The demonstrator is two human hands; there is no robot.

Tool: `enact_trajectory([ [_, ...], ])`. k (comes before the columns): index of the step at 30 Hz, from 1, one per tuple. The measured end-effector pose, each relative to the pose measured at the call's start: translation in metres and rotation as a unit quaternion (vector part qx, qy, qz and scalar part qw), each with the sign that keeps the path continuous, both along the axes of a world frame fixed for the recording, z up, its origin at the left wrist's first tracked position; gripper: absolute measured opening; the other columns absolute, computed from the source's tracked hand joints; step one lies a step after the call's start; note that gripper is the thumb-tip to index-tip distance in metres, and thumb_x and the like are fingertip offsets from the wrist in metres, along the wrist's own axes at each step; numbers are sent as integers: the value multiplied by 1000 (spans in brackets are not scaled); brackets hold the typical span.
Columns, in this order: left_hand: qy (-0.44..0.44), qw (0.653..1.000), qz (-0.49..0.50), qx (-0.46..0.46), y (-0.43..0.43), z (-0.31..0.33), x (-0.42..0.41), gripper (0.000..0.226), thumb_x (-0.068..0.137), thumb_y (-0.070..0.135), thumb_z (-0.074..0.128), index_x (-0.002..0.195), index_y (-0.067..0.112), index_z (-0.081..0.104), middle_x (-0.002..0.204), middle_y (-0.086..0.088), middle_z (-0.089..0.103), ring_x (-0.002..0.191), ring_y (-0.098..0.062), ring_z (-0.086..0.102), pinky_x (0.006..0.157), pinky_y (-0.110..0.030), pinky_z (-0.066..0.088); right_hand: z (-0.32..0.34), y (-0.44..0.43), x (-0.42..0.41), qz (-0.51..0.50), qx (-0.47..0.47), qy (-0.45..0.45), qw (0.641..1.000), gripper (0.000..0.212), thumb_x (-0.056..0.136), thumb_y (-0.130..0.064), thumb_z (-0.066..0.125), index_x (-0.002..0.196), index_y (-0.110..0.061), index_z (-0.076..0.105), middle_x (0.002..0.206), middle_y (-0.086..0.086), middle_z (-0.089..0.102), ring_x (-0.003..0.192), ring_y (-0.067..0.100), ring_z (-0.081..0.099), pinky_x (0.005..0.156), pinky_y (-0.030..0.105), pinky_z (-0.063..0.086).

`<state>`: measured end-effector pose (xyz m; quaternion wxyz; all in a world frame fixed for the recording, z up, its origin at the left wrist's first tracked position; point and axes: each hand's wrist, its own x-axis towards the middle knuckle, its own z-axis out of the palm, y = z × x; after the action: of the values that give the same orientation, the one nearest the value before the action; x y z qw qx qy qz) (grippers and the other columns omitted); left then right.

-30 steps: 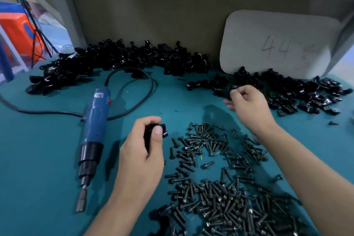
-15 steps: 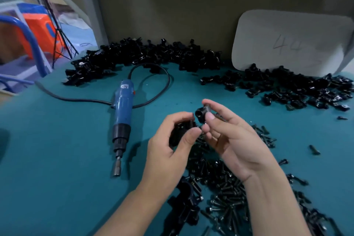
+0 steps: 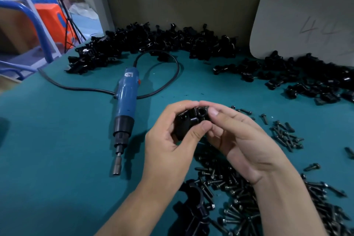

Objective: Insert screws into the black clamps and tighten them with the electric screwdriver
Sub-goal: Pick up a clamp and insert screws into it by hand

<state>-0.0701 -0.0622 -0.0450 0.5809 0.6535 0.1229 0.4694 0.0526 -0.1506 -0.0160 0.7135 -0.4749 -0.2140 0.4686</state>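
Holding a black clamp [image 3: 186, 122] above the teal table [image 3: 57, 159], the left hand [image 3: 168, 145] is curling thumb and fingers round it, while the right hand [image 3: 243, 140] is pinching its round-holed end from the other side. Screws [image 3: 239, 188] are lying scattered beneath and right of the wrists. The electric screwdriver [image 3: 125, 101] is lying just left of the hands, with bare mat stretching from it to the table's left edge. Heaped clamps [image 3: 162, 42] are lining the back wall.

board [image 3: 306, 25]: cut by right edge | clamp [image 3: 184, 120]: half behind left hand [image 3: 168, 149]
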Motion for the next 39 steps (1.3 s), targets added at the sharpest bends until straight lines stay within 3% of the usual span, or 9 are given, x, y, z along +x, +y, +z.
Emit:
enact_trajectory([
  [3,-2,1000,-9,-21,2,-2,0,36,85,11,82,117,20,69,108,13,76,102,-6,73,88,-17,55,-2,1,-1,21,-2,10,1000,26,77,-29,76,97,-14,82,90,2,74,71,4,66,65,18,56],
  [6,13,1000,11,-24,3,-3,0,37,82,16,85,116,25,72,108,12,77,103,-9,73,89,-20,56,-4,2,-2,39,7,-4,999,17,85,-30,70,90,-19,82,82,-4,75,70,2,65,72,18,58],
  [11,27,999,30,-27,3,-2,2,40,78,21,88,115,24,75,105,13,77,101,-6,74,85,-16,55,-5,1,0,33,2,-18,999,25,83,-32,71,99,-17,82,99,5,78,82,7,68,81,22,59],
  [17,40,998,42,-23,2,-1,0,37,77,27,88,108,42,76,108,11,77,105,-15,75,90,-27,59,-3,1,-1,26,8,-16,1000,31,83,-30,70,108,-13,79,86,-2,77,80,6,71,83,26,60],
  [22,51,997,44,-29,3,-3,0,38,76,25,90,110,38,77,107,7,77,101,-18,76,90,-34,59,-2,0,-2,46,8,-26,999,18,89,-29,65,90,-21,81,83,-4,76,79,6,71,79,25,59],
  [27,54,997,51,-32,4,-4,0,38,76,19,91,110,29,77,107,7,78,103,-17,75,92,-35,59,0,1,-4,58,5,-38,998,25,92,-30,61,77,-28,81,74,-10,73,75,1,70,84,25,60],
  [32,48,997,51,-22,5,-6,0,40,73,20,94,109,30,79,111,4,77,111,-22,73,101,-45,55,3,1,-4,76,7,-34,997,32,92,-32,58,67,-28,78,65,-11,69,67,-1,66,77,21,59],
  [34,43,998,48,-19,3,-5,0,39,73,19,93,108,29,79,110,7,78,113,-19,72,102,-40,55,3,1,-4,82,7,-31,996,33,91,-32,58,65,-27,78,64,-11,69,67,-1,66,76,20,58],
  [39,29,999,28,-30,1,-1,0,39,74,10,91,109,20,77,100,9,79,96,-12,76,85,-19,57,2,1,-4,78,7,-13,997,28,90,-30,60,71,-24,80,65,-9,69,66,0,67,75,20,59],
])
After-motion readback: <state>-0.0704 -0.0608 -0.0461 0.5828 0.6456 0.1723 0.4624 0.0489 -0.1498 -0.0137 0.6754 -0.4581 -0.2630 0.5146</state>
